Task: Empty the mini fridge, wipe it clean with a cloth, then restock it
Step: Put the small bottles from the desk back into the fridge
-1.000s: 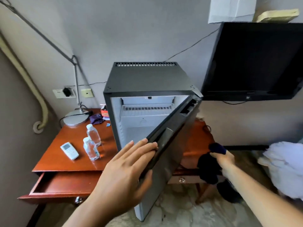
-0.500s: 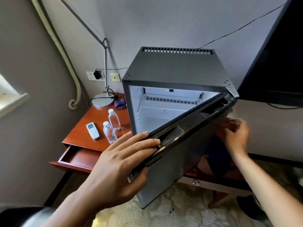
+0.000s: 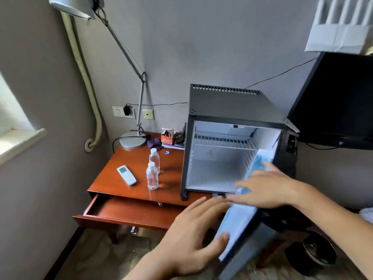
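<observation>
Grey walls are seen behind a red-brown tabletop (image 3: pixel 113 178), and a mini fridge (image 3: pixel 232 104) is set on its right side. Its door (image 3: pixel 240 225) is swung wide open toward the front edge. Nothing is seen inside the fridge but a wire shelf (image 3: pixel 224 141) near the top, so the emptying looks done. Two water bottles (image 3: pixel 152 175) are stood near the middle of the tabletop, just left of the fridge, and a white remote (image 3: pixel 126 175) is laid a little further left, toward the left edge. These bottles are likely the things to be put back later. A drawer (image 3: pixel 129 213) is pulled open under the front edge. No cloth can be picked out for sure; something blue is seen along the inside of the door, but it is too blurred to name. So the wiping seems to be starting or not yet done, and the restocking is left. The left hand (image 3: pixel 193 237) is spread open, with the thumb touching the door's free edge; nothing is held in it. The right hand (image 3: pixel 264 188) is laid flat and open on the inside of the door, by the blue patch. Whether anything is gripped under it cannot be told.
</observation>
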A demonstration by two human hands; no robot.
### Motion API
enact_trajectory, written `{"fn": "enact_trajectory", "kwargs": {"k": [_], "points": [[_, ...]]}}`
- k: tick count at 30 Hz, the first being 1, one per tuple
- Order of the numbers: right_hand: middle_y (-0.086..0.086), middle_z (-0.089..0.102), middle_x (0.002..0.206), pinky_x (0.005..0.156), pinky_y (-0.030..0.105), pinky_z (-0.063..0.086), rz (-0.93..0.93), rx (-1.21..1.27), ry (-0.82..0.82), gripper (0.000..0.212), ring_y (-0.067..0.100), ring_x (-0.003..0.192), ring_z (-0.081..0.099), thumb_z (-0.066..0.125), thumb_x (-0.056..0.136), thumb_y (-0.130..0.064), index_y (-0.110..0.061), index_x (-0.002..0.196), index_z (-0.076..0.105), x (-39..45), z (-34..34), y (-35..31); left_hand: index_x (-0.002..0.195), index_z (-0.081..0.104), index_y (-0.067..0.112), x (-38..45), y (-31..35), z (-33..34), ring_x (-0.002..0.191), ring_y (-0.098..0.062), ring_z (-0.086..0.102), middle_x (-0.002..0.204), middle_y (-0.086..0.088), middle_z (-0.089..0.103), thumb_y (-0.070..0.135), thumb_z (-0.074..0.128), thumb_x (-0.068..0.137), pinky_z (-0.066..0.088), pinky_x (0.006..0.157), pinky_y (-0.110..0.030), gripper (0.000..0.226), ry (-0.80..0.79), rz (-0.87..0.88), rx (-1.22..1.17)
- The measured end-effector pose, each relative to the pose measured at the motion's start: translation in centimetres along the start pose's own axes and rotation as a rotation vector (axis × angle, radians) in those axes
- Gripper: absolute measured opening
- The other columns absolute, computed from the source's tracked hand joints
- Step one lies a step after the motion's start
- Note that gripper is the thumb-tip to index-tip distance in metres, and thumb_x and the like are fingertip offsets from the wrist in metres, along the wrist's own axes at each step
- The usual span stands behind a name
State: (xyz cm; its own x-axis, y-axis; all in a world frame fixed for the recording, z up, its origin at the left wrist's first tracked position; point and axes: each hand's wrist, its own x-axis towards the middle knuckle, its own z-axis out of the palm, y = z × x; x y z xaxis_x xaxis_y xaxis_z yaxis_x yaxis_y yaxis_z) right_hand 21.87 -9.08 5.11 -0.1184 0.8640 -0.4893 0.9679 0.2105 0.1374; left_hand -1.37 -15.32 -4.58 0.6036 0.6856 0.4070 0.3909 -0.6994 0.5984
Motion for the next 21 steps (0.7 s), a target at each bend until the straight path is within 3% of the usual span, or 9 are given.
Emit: {"fn": "enact_trajectory", "kwargs": {"k": [2, 6, 8, 10, 13, 15, 18, 21], "points": [[-0.010, 0.045, 0.157, 0.124, 0.050, -0.005, 0.044, -0.086, -0.032, 0.111, 0.016, 0.151, 0.027, 0.010, 0.062, -0.104, -0.044, 0.151, 0.040, -1.4, 1.2, 0.6, 0.156, 0.036, 0.030, -3.0, -3.3, -1.2, 0.152, 0.007, 0.015, 0.163, 0.021, 0.031, 0.054, 0.044, 0.101, 0.019, 0.126, -0.036, 0.060, 0.003, -0.071, 0.127], [-0.013, 0.012, 0.170, 0.125, 0.050, -0.011, 0.116, -0.081, -0.026, 0.121, 0.017, 0.158, 0.000, 0.001, 0.053, -0.104, -0.048, 0.158, 0.016, -3.5, 3.6, 1.9, 0.160, 0.025, 0.032, -5.7, -8.5, -2.8, 0.152, 0.008, 0.000, 0.167, 0.018, 0.021, 0.064, 0.029, 0.098, 0.011, 0.127, -0.035, 0.070, -0.032, -0.216, 0.312], [-0.022, 0.004, 0.168, 0.126, 0.044, -0.008, 0.104, -0.045, 0.073, 0.114, 0.010, 0.157, -0.006, -0.002, 0.056, -0.104, -0.053, 0.157, 0.009, -4.0, 5.3, 2.8, 0.160, 0.025, 0.031, -5.8, -10.6, -3.5, 0.154, 0.005, 0.004, 0.167, 0.016, 0.021, 0.064, 0.027, 0.096, 0.009, 0.128, -0.033, 0.073, -0.017, -0.260, 0.333], [-0.031, 0.005, 0.164, 0.126, 0.031, 0.000, 0.074, 0.121, 0.165, 0.097, -0.001, 0.154, -0.007, 0.014, 0.065, -0.103, -0.061, 0.153, 0.011, -4.4, 6.8, 3.8, 0.159, 0.028, 0.029, -5.7, -12.9, -4.0, 0.154, 0.000, 0.014, 0.166, 0.013, 0.027, 0.064, 0.028, 0.094, 0.010, 0.127, -0.029, 0.074, 0.003, -0.306, 0.318], [-0.042, 0.026, 0.150, 0.114, 0.017, 0.019, 0.083, 0.383, 0.372, 0.060, -0.011, 0.147, 0.016, 0.052, 0.084, -0.077, -0.069, 0.139, 0.029, -4.0, 8.0, 3.2, 0.156, 0.034, 0.027, -5.6, -16.5, -4.3, 0.150, -0.005, 0.029, 0.163, 0.010, 0.036, 0.063, 0.030, 0.092, 0.020, 0.123, -0.026, 0.074, 0.011, -0.398, 0.289], [-0.043, 0.039, 0.138, 0.104, 0.017, 0.031, 0.084, 0.472, 0.503, 0.051, -0.009, 0.136, 0.038, 0.066, 0.090, -0.055, -0.067, 0.132, 0.039, -2.1, 8.3, 1.2, 0.155, 0.037, 0.027, -5.5, -18.5, -3.9, 0.148, -0.007, 0.035, 0.161, 0.009, 0.039, 0.060, 0.036, 0.093, 0.027, 0.122, -0.030, 0.070, 0.002, -0.455, 0.297], [-0.032, 0.053, 0.135, 0.101, 0.019, 0.037, 0.043, 0.521, 0.551, 0.045, -0.003, 0.130, 0.049, 0.066, 0.093, -0.047, -0.051, 0.136, 0.053, 4.2, 8.4, -3.6, 0.154, 0.039, 0.026, -5.2, -21.1, -3.4, 0.148, -0.009, 0.035, 0.159, 0.009, 0.042, 0.057, 0.041, 0.093, 0.026, 0.123, -0.036, 0.069, -0.026, -0.537, 0.342], [-0.025, 0.056, 0.140, 0.101, 0.028, 0.047, -0.060, 0.529, 0.527, 0.045, 0.003, 0.127, 0.055, 0.057, 0.093, -0.047, -0.043, 0.138, 0.054, 13.8, 7.6, -9.3, 0.154, 0.039, 0.027, -4.3, -24.1, -3.1, 0.152, -0.016, 0.029, 0.159, 0.008, 0.042, 0.064, 0.036, 0.088, 0.019, 0.126, -0.044, 0.075, -0.042, -0.606, 0.430]]}}
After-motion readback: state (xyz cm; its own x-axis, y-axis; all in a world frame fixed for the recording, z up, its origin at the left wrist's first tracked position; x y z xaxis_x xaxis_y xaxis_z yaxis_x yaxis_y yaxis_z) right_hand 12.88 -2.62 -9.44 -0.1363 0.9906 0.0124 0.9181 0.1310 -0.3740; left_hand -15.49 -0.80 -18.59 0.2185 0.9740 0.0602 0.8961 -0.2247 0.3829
